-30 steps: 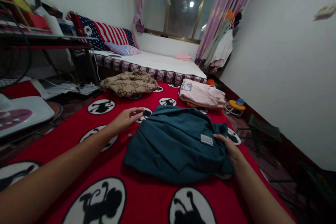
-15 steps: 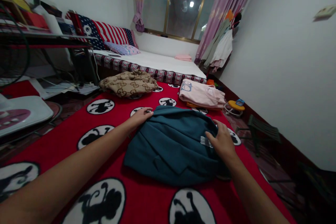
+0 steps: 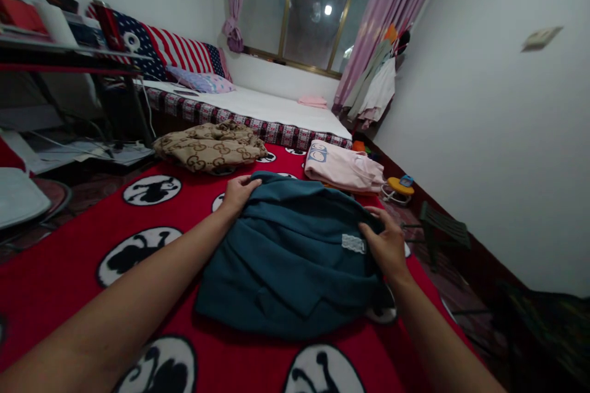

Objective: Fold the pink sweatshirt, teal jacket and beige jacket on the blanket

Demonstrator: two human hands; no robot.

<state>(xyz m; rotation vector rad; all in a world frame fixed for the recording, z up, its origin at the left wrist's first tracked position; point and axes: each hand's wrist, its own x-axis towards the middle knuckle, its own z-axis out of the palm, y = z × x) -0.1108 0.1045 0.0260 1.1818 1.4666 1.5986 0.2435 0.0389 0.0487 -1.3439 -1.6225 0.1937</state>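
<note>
A dark teal garment [image 3: 286, 258] lies in loose folds on the red blanket [image 3: 179, 285], which is patterned with black figures in white circles. Its exact kind I cannot make out; a whitish label or patch [image 3: 353, 243] shows near its right side. At the garment's far left corner, my left hand [image 3: 239, 193] pinches the cloth between thumb and fingers. My right hand [image 3: 387, 242] grips the right edge, thumb on top beside the patch and fingers behind the fabric.
Beyond the garment lie a brown patterned cloth [image 3: 212, 146] at left and a folded pink garment [image 3: 343, 166] at right. A cluttered desk [image 3: 69, 64] stands left, a white-topped bed [image 3: 258, 107] under the window. A yellow stool [image 3: 400, 186] and dark folding stool [image 3: 442, 227] stand at right.
My view has turned slightly right, so everything sits further left. The garment's far left corner is lifted a little in my left hand, and the patch by my right thumb is more exposed.
</note>
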